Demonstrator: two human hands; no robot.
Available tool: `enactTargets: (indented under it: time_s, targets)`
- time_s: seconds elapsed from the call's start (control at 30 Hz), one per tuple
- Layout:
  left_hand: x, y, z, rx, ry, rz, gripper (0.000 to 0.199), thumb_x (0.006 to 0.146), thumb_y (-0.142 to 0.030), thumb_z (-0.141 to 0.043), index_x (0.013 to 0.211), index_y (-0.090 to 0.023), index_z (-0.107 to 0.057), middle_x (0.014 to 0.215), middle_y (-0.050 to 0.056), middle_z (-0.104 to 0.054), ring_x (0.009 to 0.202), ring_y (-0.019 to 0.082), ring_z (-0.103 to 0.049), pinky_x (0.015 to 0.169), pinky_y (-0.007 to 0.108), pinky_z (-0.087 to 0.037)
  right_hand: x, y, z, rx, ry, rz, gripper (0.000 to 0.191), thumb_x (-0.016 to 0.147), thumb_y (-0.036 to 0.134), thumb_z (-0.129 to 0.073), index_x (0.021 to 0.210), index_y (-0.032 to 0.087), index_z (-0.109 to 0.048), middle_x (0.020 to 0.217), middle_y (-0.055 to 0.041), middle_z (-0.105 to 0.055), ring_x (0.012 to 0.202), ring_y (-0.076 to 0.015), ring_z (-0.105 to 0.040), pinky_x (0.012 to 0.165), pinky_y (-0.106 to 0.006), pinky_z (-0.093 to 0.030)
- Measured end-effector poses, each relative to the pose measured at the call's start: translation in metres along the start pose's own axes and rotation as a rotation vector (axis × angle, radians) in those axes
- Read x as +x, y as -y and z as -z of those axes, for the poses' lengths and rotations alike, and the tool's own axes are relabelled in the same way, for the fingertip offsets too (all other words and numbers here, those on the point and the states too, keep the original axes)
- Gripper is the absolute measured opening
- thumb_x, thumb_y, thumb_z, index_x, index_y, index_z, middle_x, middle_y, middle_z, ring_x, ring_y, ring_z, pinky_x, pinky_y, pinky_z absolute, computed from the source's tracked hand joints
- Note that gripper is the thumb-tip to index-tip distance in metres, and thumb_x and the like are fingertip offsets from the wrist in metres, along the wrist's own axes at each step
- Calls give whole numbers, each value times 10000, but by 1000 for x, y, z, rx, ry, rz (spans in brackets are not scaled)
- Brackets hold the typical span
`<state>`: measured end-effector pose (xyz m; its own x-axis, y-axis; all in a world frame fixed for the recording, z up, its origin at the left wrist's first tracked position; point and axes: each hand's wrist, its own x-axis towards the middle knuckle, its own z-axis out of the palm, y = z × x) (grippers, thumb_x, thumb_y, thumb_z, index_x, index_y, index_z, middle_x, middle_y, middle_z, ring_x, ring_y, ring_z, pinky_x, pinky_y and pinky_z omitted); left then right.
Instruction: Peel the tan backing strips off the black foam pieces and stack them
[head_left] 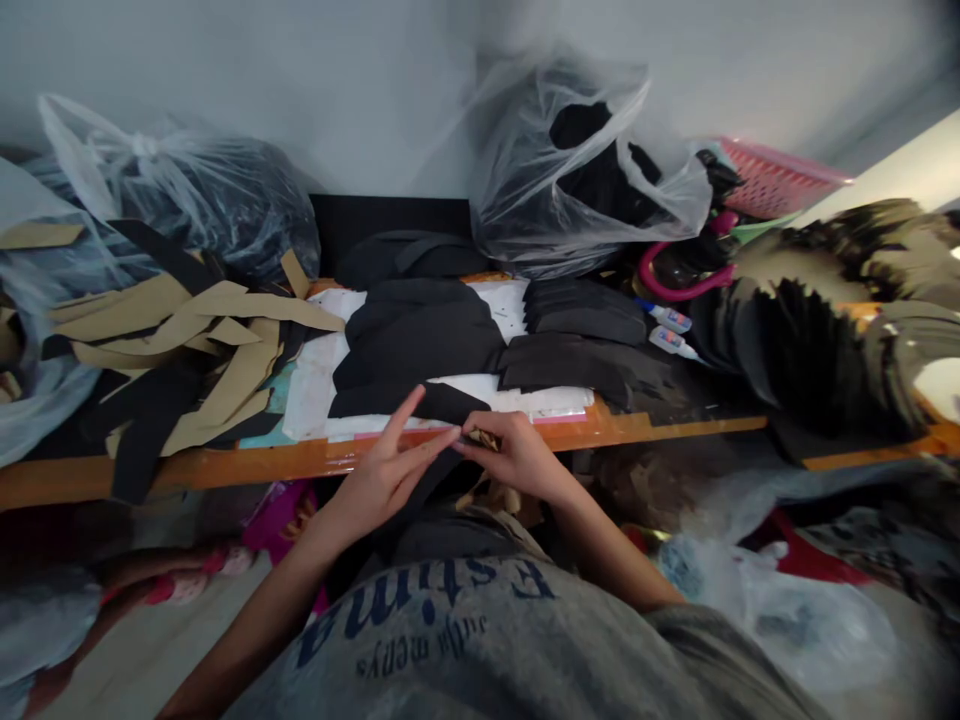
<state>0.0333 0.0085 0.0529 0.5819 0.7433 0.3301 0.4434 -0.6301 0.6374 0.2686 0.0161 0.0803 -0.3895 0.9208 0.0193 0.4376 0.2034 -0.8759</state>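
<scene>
My left hand (388,474) is just past the front edge of the table, one finger pointing up and the others stretched towards the right. Its fingertips meet those of my right hand (511,455), which is closed in a pinch. Something small with a tan edge shows in that pinch, too hidden to name. Dark material hangs below both hands; whether the left hand touches it I cannot tell. Just beyond my fingers, a curved black piece (454,403) lies before a spread of overlapping black pieces (420,335) on white paper (311,392).
Tan and black offcuts (217,345) pile up at left, some over the table edge (289,458). Plastic bags (225,200) stand behind. At right are more black pieces (581,310), small glue bottles (671,342), fanned stacks (810,350) and a pink basket (780,178). A person's legs (142,585) show lower left.
</scene>
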Motion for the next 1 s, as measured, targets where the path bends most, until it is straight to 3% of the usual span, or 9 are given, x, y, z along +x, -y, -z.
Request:
enactTargets:
  time_s: [0.1, 0.17, 0.27, 0.37, 0.53, 0.67, 0.73, 0.83, 1.0]
  targets:
    - [-10, 17, 9, 2, -361, 210, 715, 970, -234, -574, 1605, -348, -267, 1654, 163, -315, 1030, 183, -719, 863, 320, -615, -6, -5, 13, 47, -88, -72, 193, 924, 334, -650, 805, 186, -682, 687, 14, -610, 645, -129, -512, 633, -254, -346]
    - [-14, 39, 19, 103, -587, 338, 826, 950, -287, -611, 1636, -294, -150, 1620, 181, -371, 1073, 217, -701, 941, 377, -590, -11, -12, 23, 136, -191, -155, 235, 887, 379, -697, 766, 180, -666, 669, 15, -584, 637, -129, -498, 616, -259, -348]
    - [-19, 71, 24, 318, -447, 380, 724, 934, -376, -613, 1582, -205, -338, 1498, 180, -522, 1289, 313, -581, 1123, 488, -456, -20, -25, 32, 417, -267, -302, 325, 803, 463, -780, 736, 180, -635, 601, 40, -507, 536, -99, -415, 516, -250, -299]
    - [-28, 79, 14, 377, -306, 474, 543, 979, -399, -509, 1472, -174, -507, 1172, 152, -679, 1127, 293, -639, 1032, 460, -498, -29, -35, 30, 755, -248, -445, 377, 755, 483, -825, 741, 200, -575, 502, 98, -362, 426, -56, -251, 418, -226, -182]
    - [-44, 53, -2, 381, -511, 544, 423, 939, -437, -591, 1263, -179, -679, 1236, 154, -599, 1172, 279, -584, 1044, 423, -459, -38, -46, 20, 1077, -172, -543, 466, 677, 451, -887, 771, 231, -487, 467, 159, -223, 396, -30, -120, 364, -177, -121]
    - [-42, 42, 1, -171, -405, 615, 426, 997, -482, -476, 1241, -201, -682, 1110, 96, -683, 958, 197, -656, 879, 343, -525, -31, -49, 15, 1138, -138, -553, 490, 662, 434, -905, 752, 228, -470, 457, 162, -231, 391, -24, -121, 363, -169, -131]
    - [-39, 43, 2, -376, -338, 666, 446, 943, -523, -565, 1218, -194, -689, 999, 70, -704, 863, 178, -660, 777, 300, -528, -24, -48, 11, 1144, -119, -540, 496, 661, 429, -909, 742, 227, -464, 454, 162, -232, 392, -23, -118, 366, -169, -131]
    - [-37, 50, 0, -391, -424, 726, 407, 833, -499, -720, 1087, -180, -725, 907, 41, -695, 817, 156, -643, 749, 265, -511, -12, -46, 1, 1116, -138, -522, 457, 681, 428, -899, 777, 225, -501, 463, 155, -259, 402, -32, -143, 372, -173, -144]
    - [-43, 62, 0, -128, -593, 716, 355, 873, -440, -674, 1111, -180, -713, 924, 35, -698, 809, 144, -637, 753, 263, -503, 8, -48, -15, 840, -258, -523, 446, 650, 478, -892, 882, 190, -641, 494, 121, -386, 411, -47, -265, 399, -209, -174]
